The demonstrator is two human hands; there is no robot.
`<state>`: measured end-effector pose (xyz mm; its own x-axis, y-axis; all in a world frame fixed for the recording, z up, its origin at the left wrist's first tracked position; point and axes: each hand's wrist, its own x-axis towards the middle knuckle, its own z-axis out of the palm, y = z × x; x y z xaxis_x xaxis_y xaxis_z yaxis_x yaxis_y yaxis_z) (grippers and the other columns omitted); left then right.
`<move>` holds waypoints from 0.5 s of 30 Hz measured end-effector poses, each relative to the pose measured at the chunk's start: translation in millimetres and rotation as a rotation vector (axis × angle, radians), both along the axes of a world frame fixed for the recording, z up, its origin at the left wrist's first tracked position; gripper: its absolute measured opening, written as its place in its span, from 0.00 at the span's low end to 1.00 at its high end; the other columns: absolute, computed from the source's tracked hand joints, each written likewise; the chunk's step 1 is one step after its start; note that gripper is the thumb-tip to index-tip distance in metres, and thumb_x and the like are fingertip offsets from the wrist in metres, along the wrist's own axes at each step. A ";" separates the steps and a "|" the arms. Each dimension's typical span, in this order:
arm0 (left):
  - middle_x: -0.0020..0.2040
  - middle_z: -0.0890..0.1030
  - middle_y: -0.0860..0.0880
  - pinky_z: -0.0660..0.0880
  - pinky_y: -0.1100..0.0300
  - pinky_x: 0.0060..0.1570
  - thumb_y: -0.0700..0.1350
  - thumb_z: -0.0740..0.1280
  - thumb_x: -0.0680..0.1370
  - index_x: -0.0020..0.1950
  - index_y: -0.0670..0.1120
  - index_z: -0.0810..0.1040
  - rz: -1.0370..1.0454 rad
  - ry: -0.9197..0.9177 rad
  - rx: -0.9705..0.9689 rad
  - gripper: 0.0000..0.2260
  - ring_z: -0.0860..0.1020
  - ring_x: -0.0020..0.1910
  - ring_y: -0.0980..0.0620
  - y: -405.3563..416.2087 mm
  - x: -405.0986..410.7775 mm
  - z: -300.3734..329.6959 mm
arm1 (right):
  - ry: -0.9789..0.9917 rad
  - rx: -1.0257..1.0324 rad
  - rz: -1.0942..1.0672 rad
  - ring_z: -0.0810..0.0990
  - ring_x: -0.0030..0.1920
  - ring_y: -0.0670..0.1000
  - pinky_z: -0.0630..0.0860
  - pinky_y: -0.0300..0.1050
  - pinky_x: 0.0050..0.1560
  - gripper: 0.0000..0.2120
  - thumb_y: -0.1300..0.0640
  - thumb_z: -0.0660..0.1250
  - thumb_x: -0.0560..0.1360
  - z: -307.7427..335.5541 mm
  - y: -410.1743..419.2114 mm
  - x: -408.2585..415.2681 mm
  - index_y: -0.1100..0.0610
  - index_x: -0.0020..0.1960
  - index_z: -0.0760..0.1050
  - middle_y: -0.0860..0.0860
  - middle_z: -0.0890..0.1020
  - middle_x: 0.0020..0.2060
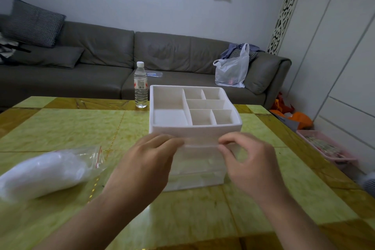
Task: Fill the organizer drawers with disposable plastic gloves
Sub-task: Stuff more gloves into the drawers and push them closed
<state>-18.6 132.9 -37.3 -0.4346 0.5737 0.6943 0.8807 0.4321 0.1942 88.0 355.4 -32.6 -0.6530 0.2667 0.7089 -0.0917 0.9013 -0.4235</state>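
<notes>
We are pinching the top drawer [200,141] front of the organizer [194,126] with left hand [146,160] and right hand [249,160]; the bagged gloves [42,172] are lying untouched leftward (nothing filled yet).

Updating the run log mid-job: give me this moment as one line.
both hands: left, right pinching top drawer front | organizer: compartments empty | glove bag: on table, left

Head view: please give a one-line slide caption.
Both hands, left and right, pinch the white organizer's upper drawer front.
</notes>
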 end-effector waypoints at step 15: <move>0.53 0.83 0.66 0.79 0.61 0.54 0.49 0.76 0.76 0.60 0.61 0.75 0.062 -0.795 0.425 0.16 0.80 0.53 0.69 -6.0 -8.1 -9.6 | -0.120 -0.682 -0.027 0.80 0.51 0.31 0.76 0.34 0.46 0.15 0.48 0.77 0.77 -8.8 8.0 -12.5 0.42 0.58 0.76 0.38 0.84 0.53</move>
<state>-26.7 126.9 -46.9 -0.8983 0.2968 0.3241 0.3960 0.2270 0.8897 75.5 363.3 -41.4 -0.7034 0.6442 0.3005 0.0099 0.4316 -0.9020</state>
